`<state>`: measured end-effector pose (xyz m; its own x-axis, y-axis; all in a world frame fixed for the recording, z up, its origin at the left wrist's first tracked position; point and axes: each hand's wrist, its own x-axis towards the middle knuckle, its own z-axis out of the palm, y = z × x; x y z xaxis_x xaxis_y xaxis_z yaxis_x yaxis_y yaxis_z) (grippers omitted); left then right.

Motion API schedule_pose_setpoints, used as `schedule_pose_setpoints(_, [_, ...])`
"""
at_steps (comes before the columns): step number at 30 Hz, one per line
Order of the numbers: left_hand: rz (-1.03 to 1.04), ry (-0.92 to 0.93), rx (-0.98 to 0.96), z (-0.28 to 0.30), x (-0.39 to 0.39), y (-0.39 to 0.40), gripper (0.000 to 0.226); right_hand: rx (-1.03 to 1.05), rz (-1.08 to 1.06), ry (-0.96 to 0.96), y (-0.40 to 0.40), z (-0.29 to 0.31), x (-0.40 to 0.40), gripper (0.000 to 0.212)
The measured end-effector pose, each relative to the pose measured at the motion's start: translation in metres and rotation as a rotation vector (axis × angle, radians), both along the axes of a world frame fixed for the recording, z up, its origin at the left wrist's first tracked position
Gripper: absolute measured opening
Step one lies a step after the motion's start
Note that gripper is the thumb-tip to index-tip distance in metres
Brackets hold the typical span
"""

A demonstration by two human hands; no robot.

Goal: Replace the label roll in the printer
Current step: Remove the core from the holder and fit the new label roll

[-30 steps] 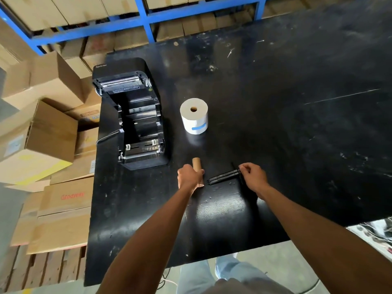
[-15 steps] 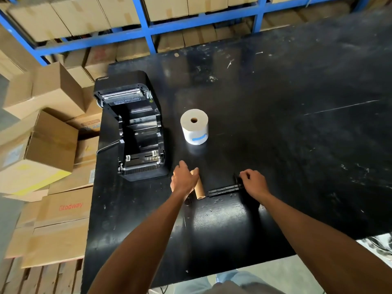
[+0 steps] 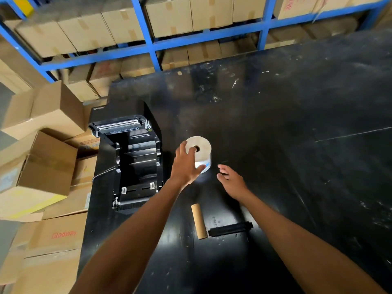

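The black label printer (image 3: 135, 164) stands with its lid open at the table's left edge, its roll bay bare. A full white label roll (image 3: 202, 149) stands on end just right of it. My left hand (image 3: 186, 166) lies against the roll's near-left side, fingers spread over its top edge, not closed around it. My right hand (image 3: 232, 180) hovers open just right of the roll, apart from it. An empty brown cardboard core (image 3: 199, 221) and a black plastic spindle (image 3: 231, 229) lie on the table nearer me, between my forearms.
The black table (image 3: 297, 166) stretches right and is scuffed. Stacked cardboard boxes (image 3: 42, 166) crowd the floor left of the table. Blue shelving (image 3: 152, 47) with more boxes runs behind the table's far edge.
Both hands let go of the cardboard core and the spindle, which now lie on the table, and moved forward to the white roll. The view tilted up.
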<state>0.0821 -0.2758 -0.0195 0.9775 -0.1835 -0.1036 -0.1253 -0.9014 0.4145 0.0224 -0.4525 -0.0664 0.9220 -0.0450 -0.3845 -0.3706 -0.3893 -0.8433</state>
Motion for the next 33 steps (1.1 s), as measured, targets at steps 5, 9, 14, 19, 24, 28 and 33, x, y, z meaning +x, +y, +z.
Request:
schedule_pose_setpoints(5, [-0.059, 0.104, 0.178, -0.009, 0.035, -0.007, 0.07, 0.106, -0.047, 0.051, 0.019, -0.013, 0.034, 0.042])
schedule_pose_setpoints(9, [-0.063, 0.109, 0.112, -0.012, 0.043, -0.004, 0.066, 0.152, -0.125, 0.022, 0.026, -0.026, 0.039, 0.034])
schedule_pose_setpoints(14, [0.011, 0.098, -0.056, -0.015, 0.035, -0.002, 0.064, 0.294, -0.22, 0.015, 0.021, -0.03, 0.04, 0.034])
schedule_pose_setpoints(19, [0.389, 0.398, -0.709, -0.005, 0.027, -0.004, 0.057, 0.433, -0.249, -0.031, 0.016, -0.016, 0.036, 0.038])
schedule_pose_setpoints(24, [0.628, 0.59, -1.035, 0.004, -0.007, -0.012, 0.04, 0.313, -0.269, -0.16, 0.01, 0.011, 0.031, 0.033])
schedule_pose_setpoints(28, [0.595, 0.641, -1.044, 0.022, -0.027, -0.015, 0.056, 0.232, -0.246, -0.202, 0.001, 0.029, 0.026, 0.034])
schedule_pose_setpoints(33, [0.54, 0.624, -1.103, 0.043, -0.048, -0.013, 0.052, 0.25, -0.22, -0.243, 0.0, 0.059, 0.014, 0.04])
